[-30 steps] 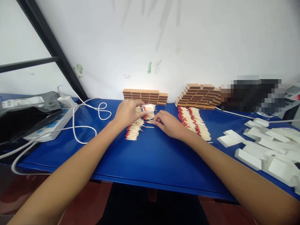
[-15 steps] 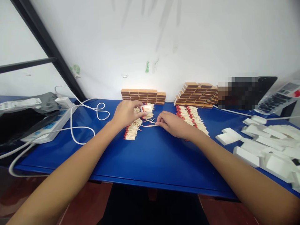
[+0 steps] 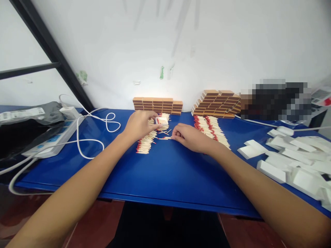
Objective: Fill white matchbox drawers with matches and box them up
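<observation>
My left hand (image 3: 139,125) is closed on a small white matchbox tray (image 3: 161,120), held over a pile of red-tipped matches (image 3: 146,143) on the blue table (image 3: 165,175). My right hand (image 3: 190,137) rests on the table just right of it, fingers pinched on a few loose matches (image 3: 165,138). A second, neat row of matches (image 3: 212,129) lies to the right of my right hand.
Brown matchbox sleeves are stacked against the wall in a low row (image 3: 157,105) and a taller heap (image 3: 219,103). White empty trays (image 3: 289,158) lie at the right. A power strip (image 3: 54,137) with white cables (image 3: 88,137) and a dark bag (image 3: 23,127) sit at the left.
My right hand has drawn a few matches slightly toward me and away from the pile. My left hand keeps hold of the tray in nearly the same spot.
</observation>
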### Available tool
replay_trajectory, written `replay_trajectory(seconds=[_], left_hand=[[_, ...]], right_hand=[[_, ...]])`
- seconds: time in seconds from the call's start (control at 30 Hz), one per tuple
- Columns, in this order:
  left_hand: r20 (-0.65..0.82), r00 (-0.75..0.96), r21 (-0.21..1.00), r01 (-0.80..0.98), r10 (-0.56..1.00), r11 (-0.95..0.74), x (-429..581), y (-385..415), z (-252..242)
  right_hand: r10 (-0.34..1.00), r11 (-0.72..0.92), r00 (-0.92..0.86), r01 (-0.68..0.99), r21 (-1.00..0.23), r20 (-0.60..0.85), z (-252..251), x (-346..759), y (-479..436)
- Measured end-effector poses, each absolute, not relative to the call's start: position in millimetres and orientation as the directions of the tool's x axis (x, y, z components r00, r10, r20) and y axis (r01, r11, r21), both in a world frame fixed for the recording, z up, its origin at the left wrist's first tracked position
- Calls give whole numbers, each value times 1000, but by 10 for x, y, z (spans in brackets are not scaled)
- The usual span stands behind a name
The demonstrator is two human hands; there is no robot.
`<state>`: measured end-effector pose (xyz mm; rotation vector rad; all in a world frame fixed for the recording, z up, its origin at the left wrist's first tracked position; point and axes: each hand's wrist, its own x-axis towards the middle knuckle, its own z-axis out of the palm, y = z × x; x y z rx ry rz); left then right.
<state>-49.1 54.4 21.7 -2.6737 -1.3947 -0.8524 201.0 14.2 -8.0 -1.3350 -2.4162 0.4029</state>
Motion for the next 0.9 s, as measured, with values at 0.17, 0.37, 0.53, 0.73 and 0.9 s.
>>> replay_trajectory(seconds=[0.17,0.37,0.53,0.73,0.9], left_hand=[[467,464,235,755,752,-612,-486,543,215],[466,464,236,756,754,-611,-490,542,216],[471,461,237,755,752,-611,-497,549,212],[457,464,238,758,759,-607,-483,536,216],[456,462,235,762,761,-603,-477,534,208]], right_hand=[[848,523,-510,755,-397,147,-74,2034,147],[852,511,-506,753,-415,131,-45,2091,155],[851,517,-504,753,-407,148,-52,2097,155],[855,512,-502,776,-369,130,-58,2077,124],[839,539,-525,770,-341,143,-73,2083,99]])
